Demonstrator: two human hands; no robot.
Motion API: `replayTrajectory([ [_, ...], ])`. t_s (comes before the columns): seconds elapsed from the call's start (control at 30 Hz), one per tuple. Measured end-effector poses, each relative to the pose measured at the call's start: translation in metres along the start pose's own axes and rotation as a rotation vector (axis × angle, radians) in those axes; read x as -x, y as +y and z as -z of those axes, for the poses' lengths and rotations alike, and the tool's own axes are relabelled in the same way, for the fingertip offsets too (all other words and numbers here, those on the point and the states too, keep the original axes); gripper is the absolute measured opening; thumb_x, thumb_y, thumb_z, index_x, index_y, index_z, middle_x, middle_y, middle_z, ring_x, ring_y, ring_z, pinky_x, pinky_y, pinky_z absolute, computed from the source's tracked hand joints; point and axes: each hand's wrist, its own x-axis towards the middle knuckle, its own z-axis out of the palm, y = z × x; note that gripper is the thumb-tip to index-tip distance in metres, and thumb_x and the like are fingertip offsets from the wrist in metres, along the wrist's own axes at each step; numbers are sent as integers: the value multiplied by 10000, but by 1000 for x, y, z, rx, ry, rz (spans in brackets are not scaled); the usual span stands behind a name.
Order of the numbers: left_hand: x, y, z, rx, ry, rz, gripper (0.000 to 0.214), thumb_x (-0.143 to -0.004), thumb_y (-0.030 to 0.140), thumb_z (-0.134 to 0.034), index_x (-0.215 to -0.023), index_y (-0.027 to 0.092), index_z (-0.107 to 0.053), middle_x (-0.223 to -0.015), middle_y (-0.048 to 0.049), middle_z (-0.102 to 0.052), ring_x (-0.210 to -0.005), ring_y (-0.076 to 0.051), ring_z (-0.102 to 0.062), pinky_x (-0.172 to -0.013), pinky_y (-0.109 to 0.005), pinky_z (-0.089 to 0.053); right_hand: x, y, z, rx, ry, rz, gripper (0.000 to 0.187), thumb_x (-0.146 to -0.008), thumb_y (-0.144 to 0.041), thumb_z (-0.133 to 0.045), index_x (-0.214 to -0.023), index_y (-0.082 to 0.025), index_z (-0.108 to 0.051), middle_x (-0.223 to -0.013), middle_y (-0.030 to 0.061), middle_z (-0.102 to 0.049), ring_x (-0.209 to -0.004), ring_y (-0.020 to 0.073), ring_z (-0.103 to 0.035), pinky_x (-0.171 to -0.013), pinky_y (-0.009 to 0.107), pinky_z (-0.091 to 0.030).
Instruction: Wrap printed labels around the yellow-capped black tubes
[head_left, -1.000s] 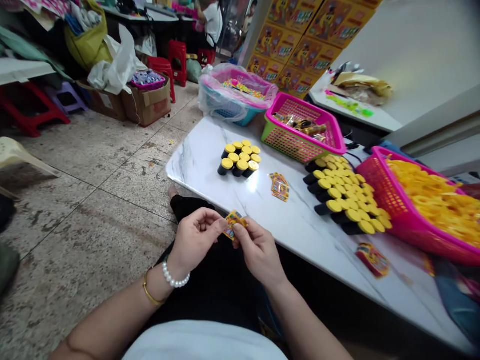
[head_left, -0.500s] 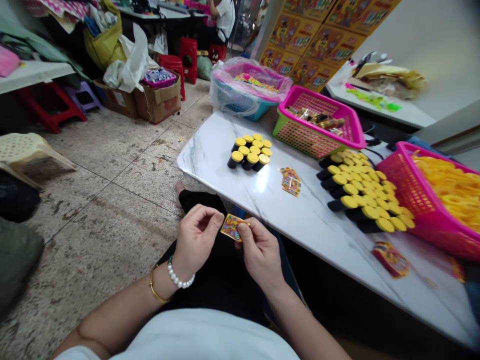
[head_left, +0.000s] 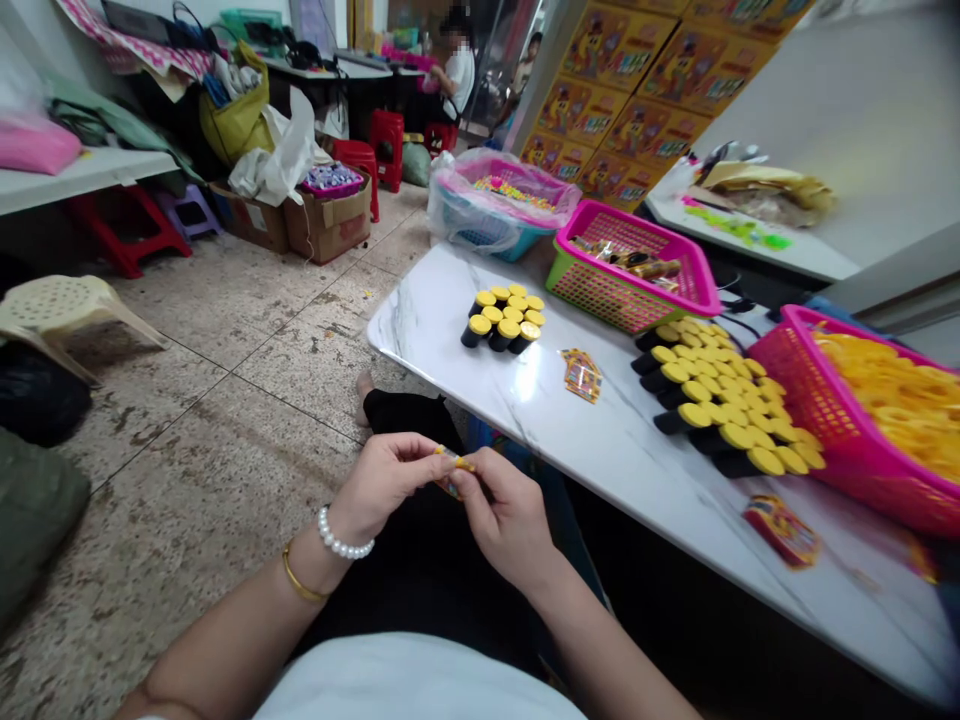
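Over my lap, a small printed orange card (head_left: 453,459) is pinched between both hands and looks bent or curled. My left hand (head_left: 390,480) closes thumb and fingers on its left end. On its right end, the thumb and fingers of my right hand (head_left: 510,512) are shut, covering much of it. Several similar cards (head_left: 581,375) lie loosely on the white marbled table (head_left: 487,385). A thicker stack of cards (head_left: 781,530) rests near the table's front edge. Black tubes with yellow caps stand in a small group (head_left: 504,318) and a larger group (head_left: 724,400).
A green and pink basket (head_left: 630,300) with wrapped pieces stands at the table's back. A pink basket (head_left: 832,400) of yellow parts sits at the right. Beyond the table's far end is a blue basket (head_left: 487,235). A seated person (head_left: 454,75) works in the background.
My left hand has come to the card and now pinches it along with my right. The card, flat and facing me before, is now tilted and curled. The camera view has shifted slightly.
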Motion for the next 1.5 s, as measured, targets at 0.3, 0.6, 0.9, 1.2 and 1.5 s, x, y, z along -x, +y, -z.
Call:
replayTrajectory([
  [0.3,-4,-9,22,32,72,14,463,-634,521,-838,-766,97,-706,-549,-14,-610,-392,-30,-385,-386,-171,-194,-85,3,23,483,255,73,254,-934,-422,-586,-899,-190,-684,-798,60,-660,-665,173,-581,-627,300,-429],
  [0.6,-2,-4,32,392,-63,159,277,-595,253,-903,-700,86,-708,-535,4,-559,-443,-14,-393,-350,-101,-161,-165,21,34,1024,-76,118,190,-861,-192,-609,-1005,-169,-731,-1081,184,-616,-1006,328,-516,-762,407,-431],
  [0.9,-18,-5,37,621,5,248,51,-856,58,-632,-821,62,-668,-795,-68,-681,-401,22,-391,-302,-65,-215,-81,3,46,-332,-67,-177,261,-768,-414,-741,-915,-208,-678,-841,30,-697,-746,181,-643,-684,320,-529],
  [1.2,-21,-11,20,666,-77,242,81,-854,85,-652,-780,92,-620,-680,-3,-608,-358,14,-389,-284,-72,-207,-45,-3,29,-476,-72,-328,241,-742,-366,-768,-861,-205,-633,-899,56,-758,-854,195,-724,-805,335,-591],
  [1.5,-20,-10,9,630,-62,201,126,-783,147,-739,-751,92,-631,-660,7,-604,-374,14,-371,-302,-89,-201,-32,-21,27,-127,-29,-162,246,-741,-236,-694,-870,-246,-485,-1082,95,-746,-894,229,-748,-832,399,-626],
])
